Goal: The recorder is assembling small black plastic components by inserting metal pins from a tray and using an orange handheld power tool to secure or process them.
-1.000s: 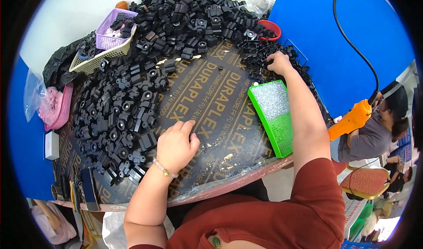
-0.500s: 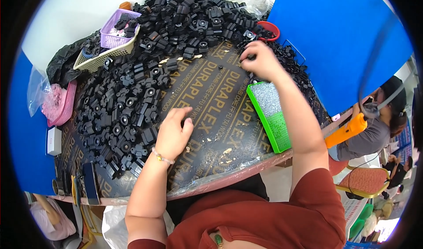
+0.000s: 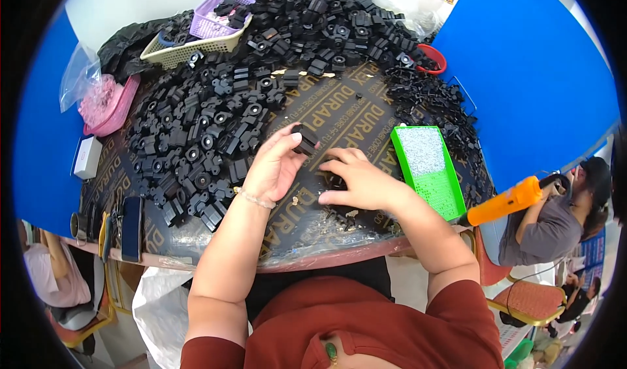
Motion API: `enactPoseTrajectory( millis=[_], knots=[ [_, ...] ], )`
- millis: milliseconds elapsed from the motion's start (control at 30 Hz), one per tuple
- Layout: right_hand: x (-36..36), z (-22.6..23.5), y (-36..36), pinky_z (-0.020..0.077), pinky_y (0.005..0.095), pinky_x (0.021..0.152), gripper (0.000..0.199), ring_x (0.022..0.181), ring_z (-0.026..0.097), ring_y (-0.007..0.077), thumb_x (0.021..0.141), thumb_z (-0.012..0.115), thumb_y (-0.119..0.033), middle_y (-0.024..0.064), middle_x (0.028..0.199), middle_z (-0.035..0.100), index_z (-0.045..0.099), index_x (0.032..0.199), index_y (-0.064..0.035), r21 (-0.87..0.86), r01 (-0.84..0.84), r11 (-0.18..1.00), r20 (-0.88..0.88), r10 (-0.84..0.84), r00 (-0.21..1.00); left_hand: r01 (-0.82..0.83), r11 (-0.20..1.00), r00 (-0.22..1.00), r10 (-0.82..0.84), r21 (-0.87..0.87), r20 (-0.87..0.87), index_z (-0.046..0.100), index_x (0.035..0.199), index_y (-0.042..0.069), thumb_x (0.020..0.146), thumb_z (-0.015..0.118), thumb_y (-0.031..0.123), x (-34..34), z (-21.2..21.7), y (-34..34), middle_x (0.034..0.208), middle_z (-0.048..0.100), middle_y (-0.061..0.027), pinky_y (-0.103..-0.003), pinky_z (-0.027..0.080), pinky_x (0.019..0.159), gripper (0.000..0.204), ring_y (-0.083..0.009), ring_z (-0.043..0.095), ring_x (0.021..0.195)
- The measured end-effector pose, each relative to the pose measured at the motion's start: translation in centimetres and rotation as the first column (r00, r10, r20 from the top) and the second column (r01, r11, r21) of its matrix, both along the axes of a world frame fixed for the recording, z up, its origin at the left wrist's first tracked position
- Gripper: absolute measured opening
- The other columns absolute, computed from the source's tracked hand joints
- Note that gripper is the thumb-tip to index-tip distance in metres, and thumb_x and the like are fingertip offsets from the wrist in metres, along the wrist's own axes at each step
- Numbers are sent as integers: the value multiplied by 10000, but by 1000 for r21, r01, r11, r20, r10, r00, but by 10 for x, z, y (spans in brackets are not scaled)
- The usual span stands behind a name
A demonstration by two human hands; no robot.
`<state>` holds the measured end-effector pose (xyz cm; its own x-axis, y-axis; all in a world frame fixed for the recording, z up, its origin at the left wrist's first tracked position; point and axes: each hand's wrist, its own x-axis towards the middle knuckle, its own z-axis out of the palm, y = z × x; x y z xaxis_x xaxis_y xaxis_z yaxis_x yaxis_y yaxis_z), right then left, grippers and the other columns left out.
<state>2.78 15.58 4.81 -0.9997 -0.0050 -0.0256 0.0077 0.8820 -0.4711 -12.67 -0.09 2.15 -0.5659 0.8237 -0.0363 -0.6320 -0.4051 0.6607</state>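
While left hand [image 3: 277,166] grips black part [image 3: 305,139], gold lettering [image 3: 320,110] spans tabletop [image 3: 341,126]

shirt [image 3: 405,330]: rust-red, short sleeves [image 3: 467,310], open neckline | pendant [image 3: 331,351]: oval, green | left wrist [image 3: 255,187]: bracelet [image 3: 257,200] of pale beads, one yellowish | lap: black cloth [image 3: 356,281]

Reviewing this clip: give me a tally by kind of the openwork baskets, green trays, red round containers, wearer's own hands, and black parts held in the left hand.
Baskets: 3 (purple basket, cream basket, pink basket)
Green tray: 1
Red round container: 1
Hands: 2 (left hand, right hand)
Held black part: 1
Total: 8
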Motion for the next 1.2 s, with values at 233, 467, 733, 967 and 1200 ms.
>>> enactPoseTrajectory(
  millis=[233, 467, 733, 967, 1200],
  knots=[
    [18, 24, 31, 339, 444, 1167, 508, 1429, 395, 398, 940, 564, -118, 238, 1555, 383, 502, 1444, -104, -121, 16, 992, 6, -16, 1000, 78, 993, 997, -76, -92, 26, 434, 1467, 88, 896, 574, 35, 2, -2, -12, 1308, 593, -146, -392, 559, 937, 590, -283, 641, 1120],
    [21, 51, 22, 491, 378, 999, 391, 1219, 575, 314, 893, 693, -131, 167, 1371, 537, 624, 1274, -76, -286, 82, 955, -137, -125, 983, 88, 996, 996, -88, -35, -7, 431, 1467, 89, 882, 550, 4, 7, -4, -8, 1284, 607, -170, -414, 571, 939, 604, -327, 638, 1144],
    [-17, 59, -12, 583, 322, 926, 328, 1214, 542, 187, 895, 538, 92, 112, 1301, 517, 616, 1199, -5, -611, -34, 791, -339, -223, 914, 121, 992, 993, -121, 19, 13, 441, 1444, 79, 1008, 542, 169, 9, -2, -6, 1308, 580, -133, -419, 575, 923, 456, -280, 648, 1127],
    [-31, 16, -22, 566, 220, 667, 419, 922, 675, 132, 933, 665, -15, 89, 1084, 672, 536, 1332, -9, -878, 77, 473, -201, -510, 837, 127, 992, 992, -127, -16, 12, 522, 1380, 77, 968, 663, 130, 7, -13, -8, 1218, 661, -65, -325, 572, 831, 438, -167, 652, 1078],
    [-31, 11, -11, 535, 252, 780, 268, 929, 690, 131, 935, 677, -25, 93, 1032, 723, 598, 1190, -7, -908, 35, 416, -206, -518, 830, 36, 994, 997, -43, -100, -64, 464, 1429, 86, 925, 692, 69, 10, -2, -7, 1215, 610, -62, -334, 546, 877, 553, -163, 643, 1047]
  ],
)
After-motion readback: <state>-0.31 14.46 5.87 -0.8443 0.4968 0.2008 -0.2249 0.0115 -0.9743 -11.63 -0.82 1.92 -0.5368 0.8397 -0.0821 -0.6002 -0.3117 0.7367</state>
